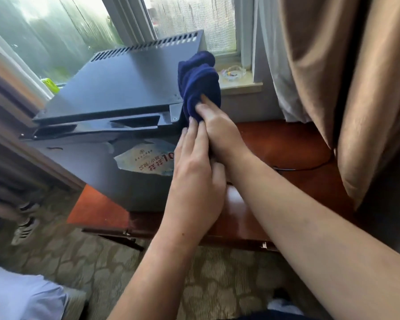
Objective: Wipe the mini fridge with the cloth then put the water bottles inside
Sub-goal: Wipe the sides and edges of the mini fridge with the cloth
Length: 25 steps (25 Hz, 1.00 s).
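Note:
The black mini fridge (115, 88) stands on a reddish wooden table (287, 148) by the window, its door closed and a torn label on the front. A dark blue cloth (198, 82) is bunched against the fridge's top right corner. My right hand (217, 125) grips the lower end of the cloth. My left hand (194, 172) lies flat against my right wrist, fingers stretched toward the cloth's bottom edge. No water bottles are in view.
A glass ashtray (232, 73) sits on the windowsill right of the fridge. Tan curtains (347, 77) hang at the right. A yellow-green object (50, 85) shows behind the fridge's left side. Another person's shoes (25, 225) stand on the patterned carpet at the left.

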Tool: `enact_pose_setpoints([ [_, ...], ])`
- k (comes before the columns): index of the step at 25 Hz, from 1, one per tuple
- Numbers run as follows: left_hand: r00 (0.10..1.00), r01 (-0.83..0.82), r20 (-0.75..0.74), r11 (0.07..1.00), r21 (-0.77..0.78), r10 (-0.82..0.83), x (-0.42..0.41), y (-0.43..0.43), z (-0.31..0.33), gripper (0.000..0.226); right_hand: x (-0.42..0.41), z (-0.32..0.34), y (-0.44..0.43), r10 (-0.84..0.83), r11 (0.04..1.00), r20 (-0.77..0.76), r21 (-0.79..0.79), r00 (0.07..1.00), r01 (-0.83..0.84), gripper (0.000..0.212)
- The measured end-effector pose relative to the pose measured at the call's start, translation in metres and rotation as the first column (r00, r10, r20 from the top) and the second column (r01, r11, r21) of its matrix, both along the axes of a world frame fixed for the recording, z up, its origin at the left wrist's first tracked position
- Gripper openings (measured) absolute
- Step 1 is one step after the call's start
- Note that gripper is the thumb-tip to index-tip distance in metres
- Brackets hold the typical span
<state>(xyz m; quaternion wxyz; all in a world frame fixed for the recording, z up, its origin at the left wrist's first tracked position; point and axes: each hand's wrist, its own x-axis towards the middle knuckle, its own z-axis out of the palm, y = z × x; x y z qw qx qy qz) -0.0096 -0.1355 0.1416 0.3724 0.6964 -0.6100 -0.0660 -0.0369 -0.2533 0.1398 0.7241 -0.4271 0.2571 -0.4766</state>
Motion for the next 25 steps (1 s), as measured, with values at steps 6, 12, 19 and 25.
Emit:
enact_pose_setpoints([
  [6,0.996,0.021,-0.092,0.978,0.208,-0.001,0.007,-0.021,-0.056,0.084,-0.004,-0.065,-0.011,0.015,1.0,-0.388,-0.019,0.922,-0.024,0.042],
  [12,0.945,0.059,-0.285,0.773,0.632,0.161,0.014,-0.056,-0.16,0.08,0.003,-0.22,-0.03,0.154,0.923,-0.446,0.382,0.881,0.032,0.027],
  [19,0.92,-0.08,-0.209,0.681,0.728,0.332,-0.004,-0.135,-0.191,0.08,0.012,-0.261,-0.102,0.201,0.81,-0.383,0.583,0.901,0.067,0.027],
  [25,0.939,-0.175,-0.171,0.844,0.507,0.297,0.011,-0.265,-0.145,0.078,0.033,-0.205,-0.248,0.176,0.949,-0.425,0.314,0.888,-0.039,0.041],
])
